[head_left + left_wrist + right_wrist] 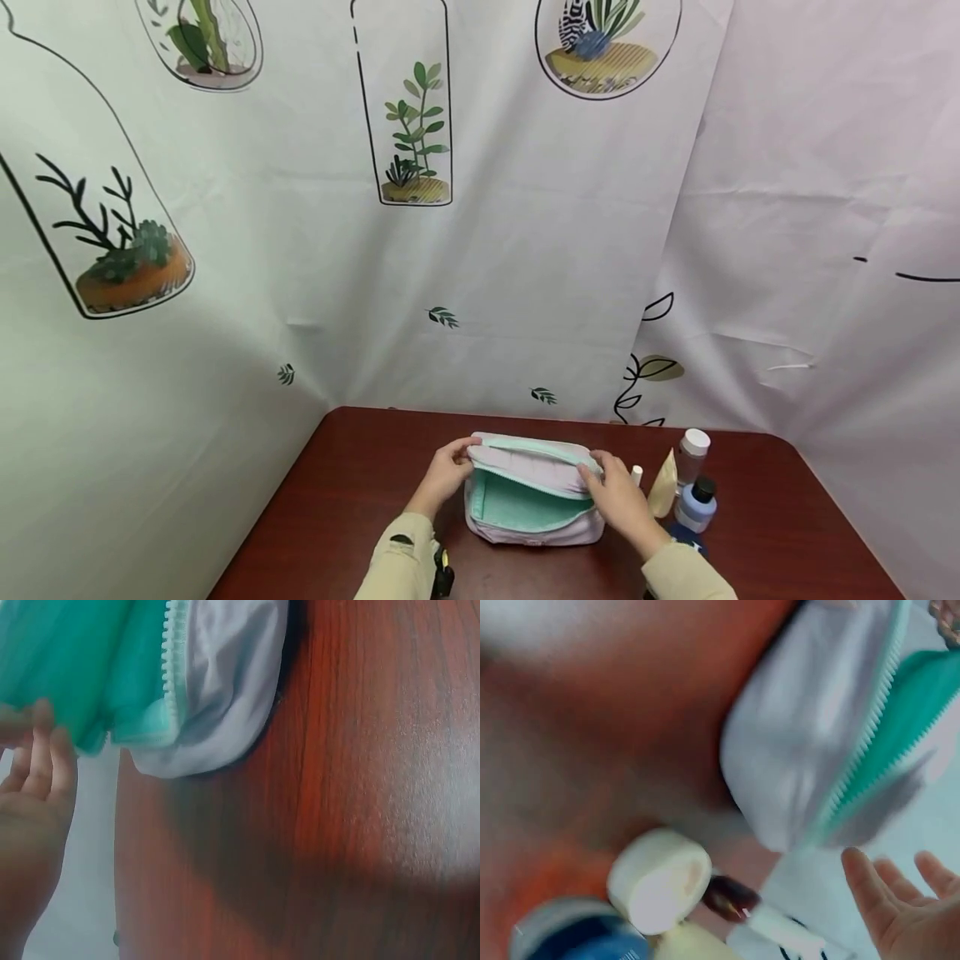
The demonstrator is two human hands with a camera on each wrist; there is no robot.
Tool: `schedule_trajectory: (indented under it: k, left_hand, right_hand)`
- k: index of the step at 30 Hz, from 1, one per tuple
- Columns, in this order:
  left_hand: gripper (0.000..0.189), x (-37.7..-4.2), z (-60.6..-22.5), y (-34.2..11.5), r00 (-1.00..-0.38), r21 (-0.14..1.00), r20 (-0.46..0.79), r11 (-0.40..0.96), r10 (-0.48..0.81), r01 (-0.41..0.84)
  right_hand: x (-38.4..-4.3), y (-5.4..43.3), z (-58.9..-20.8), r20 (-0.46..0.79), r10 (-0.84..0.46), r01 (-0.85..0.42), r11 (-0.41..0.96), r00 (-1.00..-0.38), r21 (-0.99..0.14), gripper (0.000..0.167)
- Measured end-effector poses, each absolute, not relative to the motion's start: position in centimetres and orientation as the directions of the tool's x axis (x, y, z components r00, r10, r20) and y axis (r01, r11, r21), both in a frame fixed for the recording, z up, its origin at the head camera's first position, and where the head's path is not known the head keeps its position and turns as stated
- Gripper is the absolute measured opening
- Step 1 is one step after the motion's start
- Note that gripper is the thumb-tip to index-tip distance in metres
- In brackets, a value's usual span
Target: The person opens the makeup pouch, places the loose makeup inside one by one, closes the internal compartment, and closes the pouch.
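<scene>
A pale pink-lilac zippered pouch [534, 533] with mint-green lining sits on the table, its lid unzipped and raised so the interior shows. My left hand [444, 477] pinches the lid at its left corner; in the left wrist view the fingertips [45, 716] meet the green lining [82, 660]. At the pouch's right side is my right hand [621, 500], thumb and fingers spread near the lid's corner. In the right wrist view the fingers [877, 889] look extended, slightly apart from the pouch [802, 727]. The deeper inside of the pouch is hidden.
Right of the pouch stand a clear bottle with a white cap [695, 443], a cream tube [663, 487], a light blue bottle with a black cap [696, 504] and a dark blue container [686, 537], partly behind my right forearm. A printed cloth [525, 292] hangs behind the table.
</scene>
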State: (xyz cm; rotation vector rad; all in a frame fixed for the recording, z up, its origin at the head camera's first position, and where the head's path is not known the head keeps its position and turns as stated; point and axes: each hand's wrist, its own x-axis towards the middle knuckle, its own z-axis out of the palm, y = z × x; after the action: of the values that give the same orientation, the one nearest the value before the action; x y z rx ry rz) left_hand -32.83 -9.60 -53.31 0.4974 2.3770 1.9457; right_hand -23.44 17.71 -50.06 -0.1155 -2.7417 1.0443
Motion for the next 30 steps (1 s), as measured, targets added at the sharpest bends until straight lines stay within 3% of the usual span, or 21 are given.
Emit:
schedule_trajectory:
  k: [4, 7, 11, 14, 20, 30]
  left_hand:
    - [0.033, -33.4, -53.4, -9.2, -0.950, 0.925, 0.232, 0.254, 0.208, 0.282]
    - [0.032, -33.9, -53.1, -8.7, -0.958, 0.922, 0.231, 0.277, 0.170, 0.272]
    - [0.037, -34.5, -52.5, -7.8, -0.981, 0.950, 0.145, 0.257, 0.131, 0.175]
    - [0.039, -34.7, -51.9, -6.9, -0.994, 0.969, 0.059, 0.233, 0.090, 0.079]
    - [0.041, -35.4, -51.3, -5.6, -0.998, 0.968, 0.052, 0.243, 0.025, 0.057]
    - [0.064, -35.0, -51.6, -4.6, -1.000, 0.946, -0.003, 0.325, -0.014, -0.007]
  right_hand:
    - [-24.5, 19.4, -48.0, 0.183, 0.148, 0.018, 0.821, -0.972, -0.570, 0.026]
    - [-25.4, 20.7, -46.7, 0.190, 0.115, 0.031, 0.918, -0.975, -0.396, 0.023]
    - [-26.2, 22.0, -45.8, 0.105, 0.018, 0.006, 0.993, -0.994, -0.116, 0.016]
    - [-26.5, 22.3, -45.8, 0.045, -0.043, -0.043, 0.999, -0.998, 0.007, 0.010]
    - [-26.6, 22.1, -46.4, 0.040, -0.099, -0.096, 0.993, -0.994, 0.072, 0.022]
    - [-26.4, 22.1, -47.6, 0.093, -0.118, -0.110, 0.991, -0.989, 0.079, 0.017]
